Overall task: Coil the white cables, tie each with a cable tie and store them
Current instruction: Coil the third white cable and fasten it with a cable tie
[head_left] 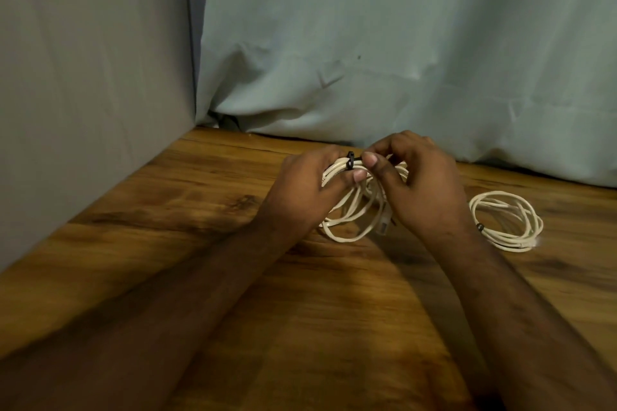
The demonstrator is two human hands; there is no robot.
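Observation:
A coiled white cable [350,213] is held just above the wooden table between both hands. My left hand [309,188] grips the top of the coil, thumb pressed under the strands. A black cable tie [350,160] wraps the bundle there. My right hand [420,183] pinches the tie's free end between thumb and forefinger, right beside the tie's head. The lower loops and a plug hang down onto the table. A second coiled white cable [507,220], bound with a small black tie [480,227], lies flat on the table to the right.
The wooden table [233,277] ends at a pale blue-green cloth backdrop [400,60] behind and a grey cloth wall [93,77] on the left. Both forearms stretch across the table's near part.

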